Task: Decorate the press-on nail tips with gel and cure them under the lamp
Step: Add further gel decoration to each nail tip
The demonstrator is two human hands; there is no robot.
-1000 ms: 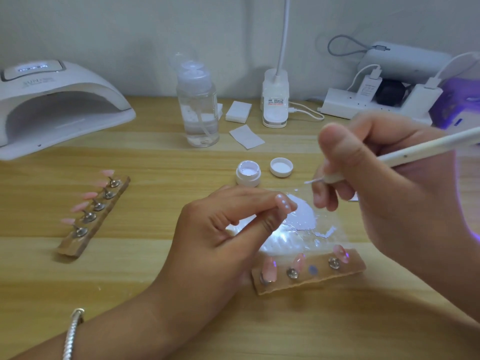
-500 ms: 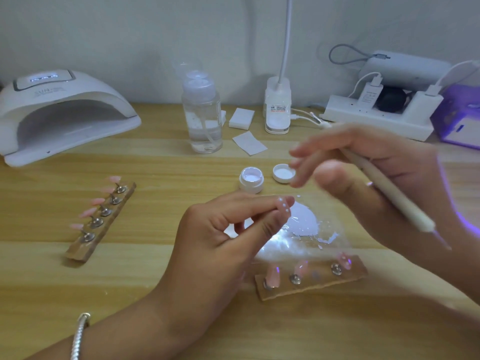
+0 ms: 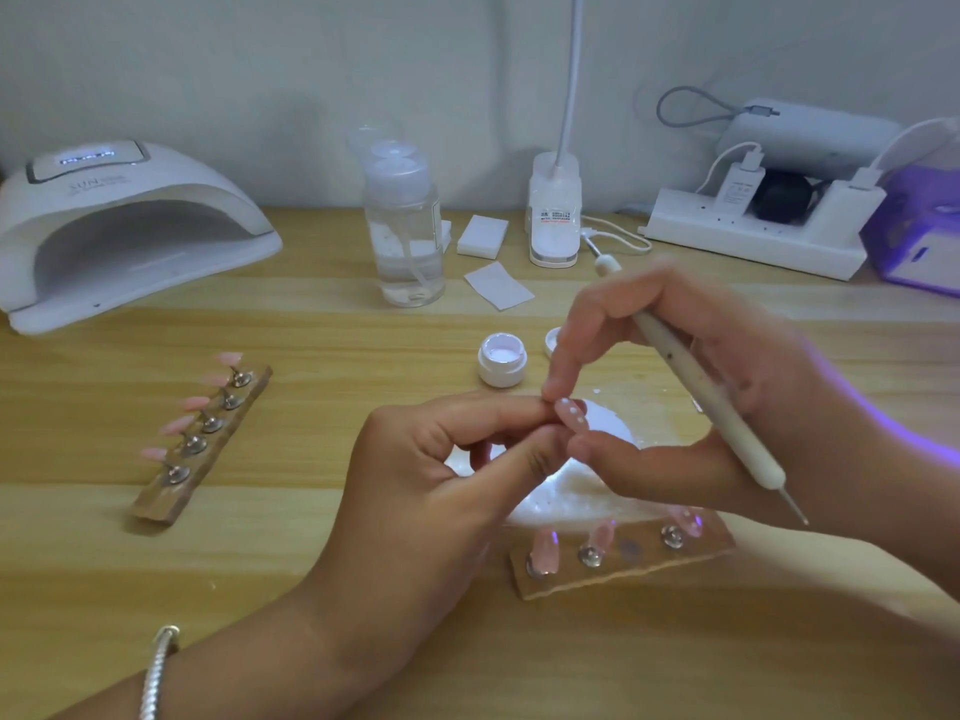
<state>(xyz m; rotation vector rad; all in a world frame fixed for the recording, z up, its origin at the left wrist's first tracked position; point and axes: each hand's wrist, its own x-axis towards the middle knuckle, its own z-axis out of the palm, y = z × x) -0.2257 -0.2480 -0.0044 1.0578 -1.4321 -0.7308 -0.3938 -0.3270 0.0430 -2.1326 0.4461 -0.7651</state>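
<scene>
Since the earlier frame the right hand (image 3: 779, 397) has come in from the side. Its forefinger and thumb now close on the nail tip (image 3: 571, 415), which the left hand (image 3: 431, 480) pinches between thumb and forefinger. The dotting tool (image 3: 701, 387) is tucked back along the right hand's curled fingers with its point aimed toward the person, probably to keep it clear of the work while the tip is adjusted or passed over. The nail tip carries white dots and sits between the two hands, above a clear palette sheet (image 3: 576, 498) smeared with white gel. Just beyond stands the open gel pot (image 3: 501, 358), kept close for reloading. Nearest the person, a wooden holder (image 3: 639, 566) carries three tips and one bare mount, likely this tip's place. A second holder (image 3: 202, 444) with five pink tips lies well to the left on the tabletop (image 3: 104, 563), and the curing lamp (image 3: 124, 226) waits at the far left.
</scene>
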